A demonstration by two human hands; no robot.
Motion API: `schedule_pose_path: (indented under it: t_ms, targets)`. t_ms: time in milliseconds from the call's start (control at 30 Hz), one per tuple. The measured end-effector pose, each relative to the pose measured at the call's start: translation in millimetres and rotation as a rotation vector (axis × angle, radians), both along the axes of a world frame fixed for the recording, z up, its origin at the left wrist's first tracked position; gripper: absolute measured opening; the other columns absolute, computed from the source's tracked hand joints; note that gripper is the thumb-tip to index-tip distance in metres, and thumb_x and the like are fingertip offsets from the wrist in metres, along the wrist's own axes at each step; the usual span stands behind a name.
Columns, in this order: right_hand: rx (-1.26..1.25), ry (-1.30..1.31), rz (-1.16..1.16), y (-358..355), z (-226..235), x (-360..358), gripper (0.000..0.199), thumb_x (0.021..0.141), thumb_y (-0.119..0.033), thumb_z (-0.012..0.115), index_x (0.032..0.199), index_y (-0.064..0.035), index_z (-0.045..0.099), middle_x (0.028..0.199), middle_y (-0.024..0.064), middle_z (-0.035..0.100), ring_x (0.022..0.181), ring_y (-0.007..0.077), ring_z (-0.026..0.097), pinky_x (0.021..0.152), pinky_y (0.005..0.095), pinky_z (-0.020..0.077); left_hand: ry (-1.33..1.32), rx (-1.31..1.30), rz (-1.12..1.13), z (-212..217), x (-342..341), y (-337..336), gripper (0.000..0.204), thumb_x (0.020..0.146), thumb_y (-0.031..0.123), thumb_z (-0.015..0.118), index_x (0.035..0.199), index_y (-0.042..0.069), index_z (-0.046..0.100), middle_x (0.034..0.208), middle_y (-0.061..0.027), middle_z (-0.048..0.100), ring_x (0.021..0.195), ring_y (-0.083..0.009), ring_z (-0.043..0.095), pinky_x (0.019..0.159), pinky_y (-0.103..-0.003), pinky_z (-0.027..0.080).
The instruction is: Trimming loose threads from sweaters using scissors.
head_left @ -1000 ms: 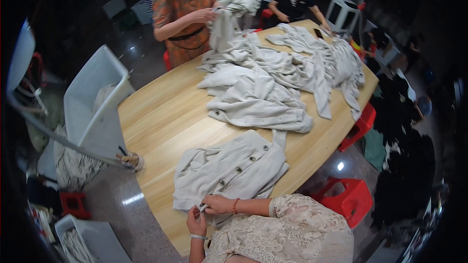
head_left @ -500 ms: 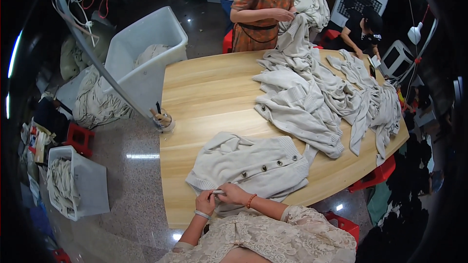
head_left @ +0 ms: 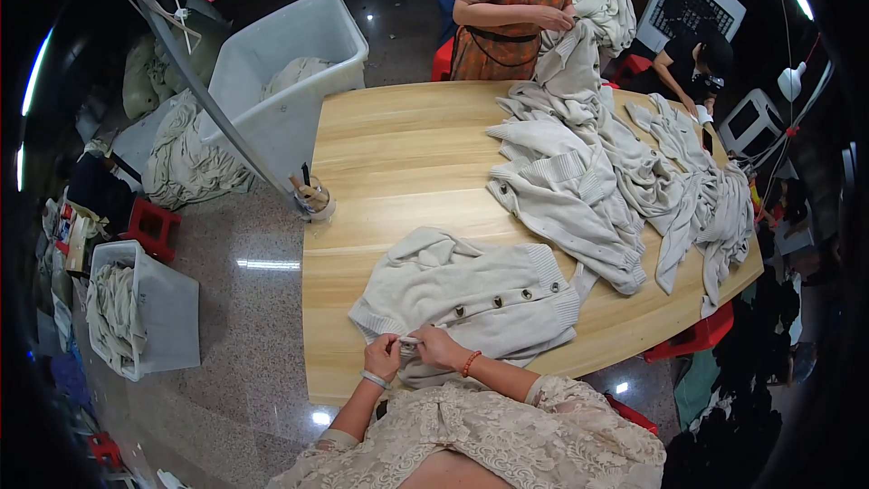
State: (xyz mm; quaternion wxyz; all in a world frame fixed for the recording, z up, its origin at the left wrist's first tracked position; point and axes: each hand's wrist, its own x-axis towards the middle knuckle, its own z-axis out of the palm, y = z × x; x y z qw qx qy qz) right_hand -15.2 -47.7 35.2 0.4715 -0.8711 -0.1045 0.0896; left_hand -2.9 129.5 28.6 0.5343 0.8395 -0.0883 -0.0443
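A cream knitted cardigan with dark buttons lies on the wooden table in front of me. Its ribbed bands show at the left and right ends. At its near left edge my left hand, with a pale bracelet on the wrist, pinches a bit of the knit. Close beside it my right hand, wearing an orange bead bracelet, grips the same fold. A small strip of the fabric shows between the fingertips of both hands. My fingers partly hide what they hold.
A heap of cream cardigans covers the table's right side. Across the table, a person in an orange dress handles knitwear; another sits far right. A tool cup and lamp pole stand at the left edge. White bins stand on the floor.
The whole view has shifted slightly as my head moved. Both hands still hold the cardigan's edge close together, and the garment lies much as before.
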Motion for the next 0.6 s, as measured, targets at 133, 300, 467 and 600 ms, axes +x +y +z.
schedule_pose_path:
  t_ms: [133,300,467,600]
  targets:
    - [0.049,-0.09,0.042,-7.0,-5.6,2.0,0.025,0.073,-0.002,0.052,0.095,-0.002,0.063,0.086,0.0195,0.059,0.082,0.0376,0.056,0.073,0.0438,0.0463,0.083,-0.068,-0.05,2.7,1.8,2.5,0.008,0.084,0.006,0.06,0.088,0.001,0.064,0.068,-0.0058,0.063,0.06,-0.0083,0.057,0.056,-0.024,0.046]
    - [0.127,-0.078,0.171,-18.6,17.3,10.5,0.023,0.071,0.001,0.054,0.092,-0.0017,0.063,0.082,0.0161,0.057,0.078,0.0344,0.057,0.069,0.039,0.0465,0.241,-0.212,-0.089,1.0,4.8,9.8,0.009,0.087,0.005,0.058,0.092,0.0,0.063,0.074,0.0,0.062,0.065,-0.0034,0.053,0.058,-0.02,0.044]
    - [0.179,-0.024,0.254,-21.3,31.5,10.7,0.021,0.072,0.001,0.055,0.092,-0.001,0.062,0.08,0.0152,0.056,0.075,0.0327,0.057,0.067,0.037,0.0454,0.358,-0.33,-0.147,2.9,2.0,14.0,0.011,0.089,0.004,0.056,0.097,0.0,0.062,0.079,0.0015,0.062,0.069,-0.0034,0.053,0.062,-0.019,0.044]
    - [0.23,-0.06,0.299,-15.2,34.3,5.0,0.016,0.076,-0.004,0.055,0.091,0.001,0.059,0.077,0.0152,0.055,0.069,0.0273,0.056,0.063,0.0353,0.0443,0.424,-0.428,-0.16,1.7,1.7,17.0,0.012,0.089,0.004,0.055,0.098,-0.001,0.061,0.082,0.001,0.062,0.072,-0.0041,0.054,0.065,-0.02,0.044]
